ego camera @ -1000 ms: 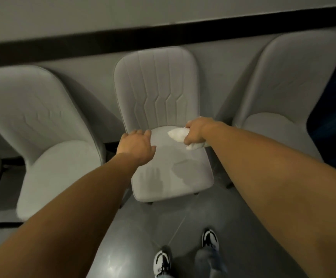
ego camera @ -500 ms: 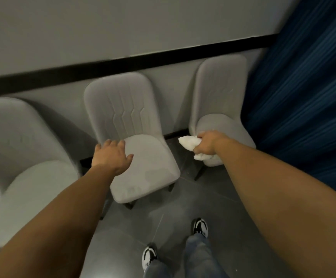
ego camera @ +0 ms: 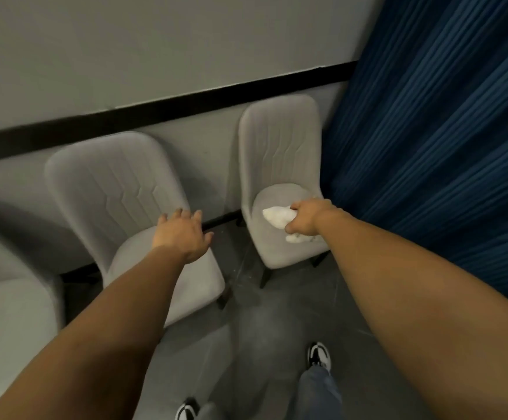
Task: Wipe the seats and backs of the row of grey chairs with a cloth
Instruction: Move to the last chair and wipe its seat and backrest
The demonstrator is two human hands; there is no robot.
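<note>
Three grey chairs stand in a row against a grey wall (ego camera: 125,56) that carries one black horizontal stripe (ego camera: 167,109). The right-end chair (ego camera: 280,147) stands just beside a dark blue pleated curtain (ego camera: 443,147); the middle chair (ego camera: 116,183) is next to it, and only part of the left chair (ego camera: 7,322) shows at the frame's left edge.

One white cloth (ego camera: 278,218), bunched, lies over the middle of the right-end chair's seat, gripped in the closed right hand (ego camera: 307,216); whether it presses on the seat is hard to judge from this angle.

The left hand (ego camera: 183,234) is spread open and empty, above the rear right corner of the middle chair's seat.

The floor (ego camera: 261,328) is dark grey and glossy. Two black-and-white shoes (ego camera: 319,356) show at the bottom edge.
</note>
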